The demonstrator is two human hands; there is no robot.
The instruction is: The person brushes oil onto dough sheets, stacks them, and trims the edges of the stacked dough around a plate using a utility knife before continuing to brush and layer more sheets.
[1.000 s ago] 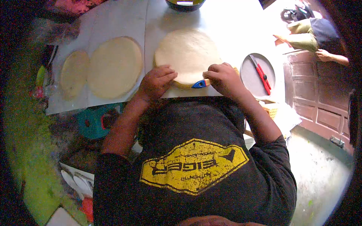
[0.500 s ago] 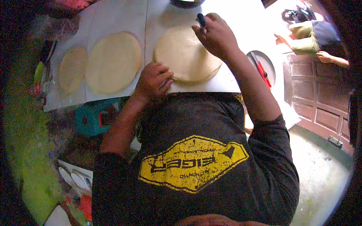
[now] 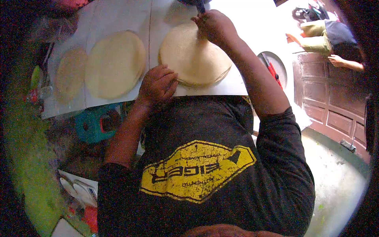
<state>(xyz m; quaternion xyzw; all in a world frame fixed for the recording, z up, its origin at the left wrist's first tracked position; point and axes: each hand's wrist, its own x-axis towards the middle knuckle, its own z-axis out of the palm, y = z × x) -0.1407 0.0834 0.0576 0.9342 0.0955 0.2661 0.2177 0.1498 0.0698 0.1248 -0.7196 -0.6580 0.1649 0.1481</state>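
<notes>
A stack of thin, round, pale dough sheets (image 3: 189, 55) lies on the white table just in front of me. My left hand (image 3: 158, 83) is at its near left edge, fingers curled in and touching the rim; whether they pinch a sheet is hidden. Above the far right of the stack, my right hand (image 3: 217, 27) is closed around a slim tool with a dark handle (image 3: 200, 6). The tool's working end is not visible. It points toward a dark bowl (image 3: 188, 1), cut off by the top of the view.
Left of the stack lie a large round sheet pile (image 3: 115, 65) and a smaller one (image 3: 71, 75). On the right, a red-handled cutter (image 3: 273, 73) rests on a round grey plate (image 3: 283, 65). Another person's legs (image 3: 316, 37) are at upper right, beside a brown panelled door (image 3: 327, 94).
My right hand has moved up and slightly left, bringing the dark-handled tool to the bowl. My left hand keeps its place by the stack. The whole view has shifted a little.
</notes>
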